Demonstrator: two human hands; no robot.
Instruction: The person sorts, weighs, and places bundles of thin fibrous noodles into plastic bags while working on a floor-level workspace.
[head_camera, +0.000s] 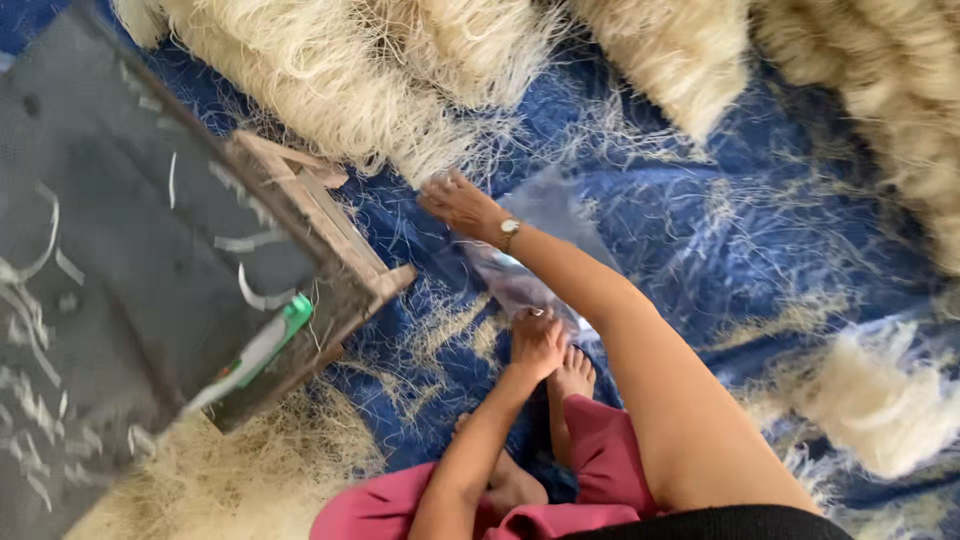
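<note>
Step, by the look of it: reach for stock. R hand, watch on wrist, is out at full arm stretch, palm down, fingers loosely spread and empty, at the edge of the pale fibre pile, which lies on the blue tarp ahead. L hand sits fingers-curled on the clear plastic bag by 1 bare foot; can't tell if it grips or just presses. A pick-up would need R fingers closing into loose strands, w/ L steadying the bag.

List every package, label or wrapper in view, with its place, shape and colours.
Clear plastic bag: crumpled, see-through with a bluish tint, lying on the blue sheet under the outstretched arm.
Green and white tube-like pack: long and narrow, at the lower edge of the grey board.
No signs or screens.
</note>
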